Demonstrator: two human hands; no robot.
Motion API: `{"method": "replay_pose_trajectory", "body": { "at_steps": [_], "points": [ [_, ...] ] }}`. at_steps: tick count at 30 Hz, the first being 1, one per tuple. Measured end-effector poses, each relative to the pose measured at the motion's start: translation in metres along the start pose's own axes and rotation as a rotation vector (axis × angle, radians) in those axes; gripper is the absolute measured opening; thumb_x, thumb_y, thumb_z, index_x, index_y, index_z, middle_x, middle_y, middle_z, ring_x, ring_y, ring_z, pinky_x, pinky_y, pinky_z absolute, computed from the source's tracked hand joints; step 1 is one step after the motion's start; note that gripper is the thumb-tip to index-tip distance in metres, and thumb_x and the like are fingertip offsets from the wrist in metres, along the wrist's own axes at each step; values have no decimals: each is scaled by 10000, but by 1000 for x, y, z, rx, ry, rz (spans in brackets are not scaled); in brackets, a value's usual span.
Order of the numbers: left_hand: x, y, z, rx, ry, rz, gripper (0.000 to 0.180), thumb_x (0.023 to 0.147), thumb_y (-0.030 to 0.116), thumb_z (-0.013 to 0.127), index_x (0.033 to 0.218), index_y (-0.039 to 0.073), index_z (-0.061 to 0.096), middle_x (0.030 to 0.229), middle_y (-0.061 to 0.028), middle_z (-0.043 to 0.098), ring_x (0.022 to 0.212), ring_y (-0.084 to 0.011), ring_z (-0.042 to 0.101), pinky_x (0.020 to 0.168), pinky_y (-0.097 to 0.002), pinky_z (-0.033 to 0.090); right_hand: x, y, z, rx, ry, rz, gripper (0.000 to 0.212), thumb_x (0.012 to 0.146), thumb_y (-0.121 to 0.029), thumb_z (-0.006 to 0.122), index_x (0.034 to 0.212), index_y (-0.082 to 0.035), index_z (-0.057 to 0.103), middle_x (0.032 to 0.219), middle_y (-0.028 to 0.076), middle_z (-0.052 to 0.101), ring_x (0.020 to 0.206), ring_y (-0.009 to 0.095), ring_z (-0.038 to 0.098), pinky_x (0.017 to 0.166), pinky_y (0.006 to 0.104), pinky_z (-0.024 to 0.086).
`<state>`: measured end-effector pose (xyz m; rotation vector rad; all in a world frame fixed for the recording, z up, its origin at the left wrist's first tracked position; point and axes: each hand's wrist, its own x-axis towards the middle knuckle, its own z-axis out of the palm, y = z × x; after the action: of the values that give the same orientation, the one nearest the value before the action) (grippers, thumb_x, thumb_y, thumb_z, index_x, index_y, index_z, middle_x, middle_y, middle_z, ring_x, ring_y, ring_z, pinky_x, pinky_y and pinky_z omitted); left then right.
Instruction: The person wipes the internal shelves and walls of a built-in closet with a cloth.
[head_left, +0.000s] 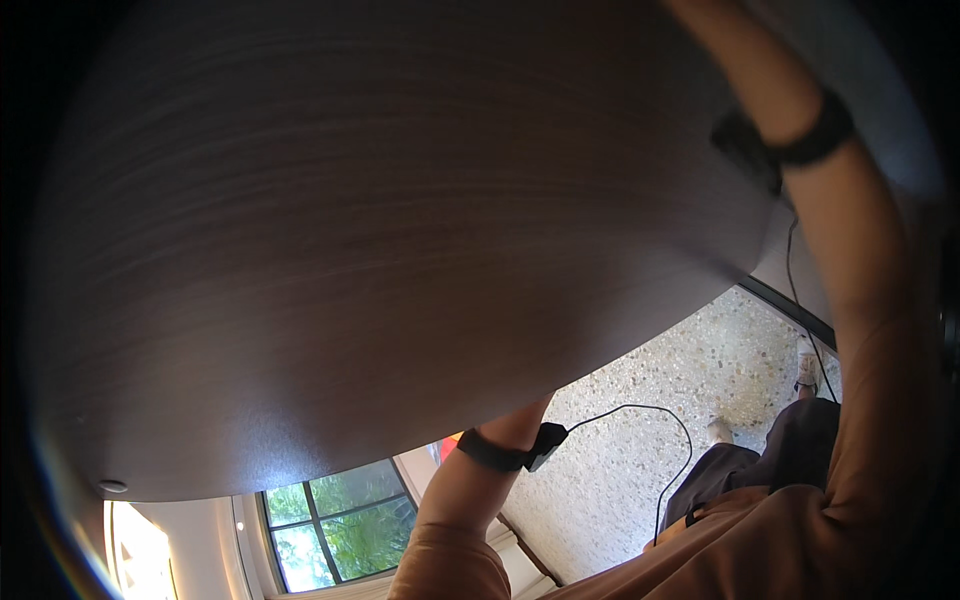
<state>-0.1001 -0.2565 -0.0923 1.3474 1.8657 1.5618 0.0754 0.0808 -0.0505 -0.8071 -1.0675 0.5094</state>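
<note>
A broad dark brown wood-grain panel (380, 250) fills most of the head view, its lower edge slanting up toward the right. A small round fitting (112, 487) shows near its lower left corner. From below, my left forearm (465, 490) reaches up to that lower edge. The hand passes behind the panel, so its fingers and whatever they touch are hidden. On the right my right forearm (850, 210) is raised in front of the panel and runs out of the top of the picture, taking the hand with it. Black straps with small devices circle both wrists.
Speckled stone floor (620, 470) lies below, with my legs and shoes on it. Thin black cables (660, 408) hang from the wrist devices. A dark-framed window (340, 525) with greenery outside is at the lower left. A dark strip (790, 305) edges the floor at right.
</note>
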Motion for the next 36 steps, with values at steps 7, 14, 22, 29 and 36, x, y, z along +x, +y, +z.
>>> {"method": "replay_pose_trajectory", "body": {
  "at_steps": [7, 14, 22, 29, 36],
  "points": [
    [-9, -8, -9, -59, -26, 35, 343, 1006, 194, 457, 1229, -53, 538, 1212, -130, 569, 1092, -210, 540, 962, -336, 433, -256, -120, -72, 148, -322, -152, 515, 873, -137, 573, 1358, 9, 484, 1348, 274, 440, 1219, 459, 455, 1000, 539, 386],
    [5, -7, 7, -163, -155, 122, 348, 1004, 193, 457, 1239, -53, 533, 1225, -132, 563, 1102, -212, 537, 969, -338, 431, -328, -186, -93, 278, -320, 196, 587, 897, -55, 538, 1444, 18, 338, 1397, 258, 378, 1252, 430, 418, 1050, 485, 332],
    [10, -3, 15, -213, -196, 146, 354, 1002, 191, 458, 1249, -52, 529, 1241, -135, 556, 1114, -214, 533, 977, -340, 428, -314, -172, -81, 274, -223, 62, 510, 949, -96, 503, 1425, 9, 352, 1392, 222, 386, 1247, 391, 435, 1047, 444, 350],
    [7, 5, 1, -138, -98, 98, 360, 1000, 190, 459, 1258, -52, 524, 1254, -137, 550, 1124, -216, 530, 985, -341, 425, -210, -104, -41, 219, -102, -30, 458, 953, -131, 531, 1382, -32, 405, 1355, 208, 444, 1251, 384, 453, 1040, 442, 376],
    [7, 3, -2, -87, -39, 37, 366, 998, 189, 460, 1267, -51, 520, 1267, -139, 544, 1135, -218, 527, 992, -343, 423, -34, 26, -6, 57, -60, 205, 518, 1037, -383, 354, 1429, -45, 373, 1462, 235, 382, 1356, 384, 361, 1120, 411, 282]
  ]
}}
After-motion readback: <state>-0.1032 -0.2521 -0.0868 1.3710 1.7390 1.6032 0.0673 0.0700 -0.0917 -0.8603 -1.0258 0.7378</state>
